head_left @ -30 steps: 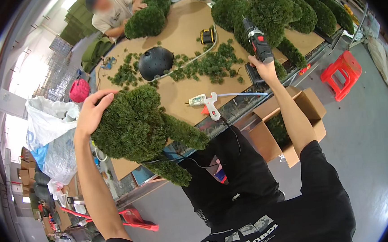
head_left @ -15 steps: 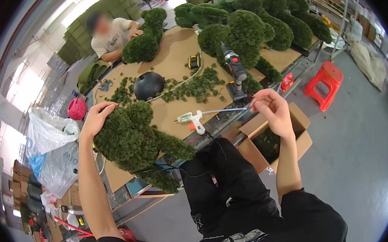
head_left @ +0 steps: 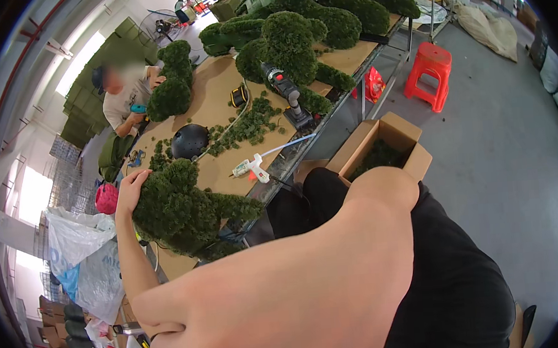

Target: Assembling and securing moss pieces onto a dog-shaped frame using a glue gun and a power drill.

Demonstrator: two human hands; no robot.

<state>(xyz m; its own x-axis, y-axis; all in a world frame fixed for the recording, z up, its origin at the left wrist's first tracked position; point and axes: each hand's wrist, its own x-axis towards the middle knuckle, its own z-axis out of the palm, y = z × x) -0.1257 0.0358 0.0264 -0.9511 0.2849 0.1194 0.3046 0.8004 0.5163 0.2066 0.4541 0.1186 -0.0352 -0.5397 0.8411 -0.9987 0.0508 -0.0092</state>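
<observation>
Right hand [head_left: 221,314] has swung away from the drill [head_left: 286,89], fingers unreadable, seemingly pausing its use; left hand [head_left: 129,194], fingers loosely apart, touches foliage figure [head_left: 173,210].

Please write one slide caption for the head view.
Left hand on a bushy green foliage figure, near a white plastic glue gun and rounded black dome.

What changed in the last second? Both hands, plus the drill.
Right hand: let go of the drill, then swung left across the body, close to the camera; whether it holds anything is hidden. Drill: out of the hand, standing at the table edge. The view also shifted, sliding the scene left.

Unchanged: left hand on the green foliage figure; glue gun lying on the table.
</observation>
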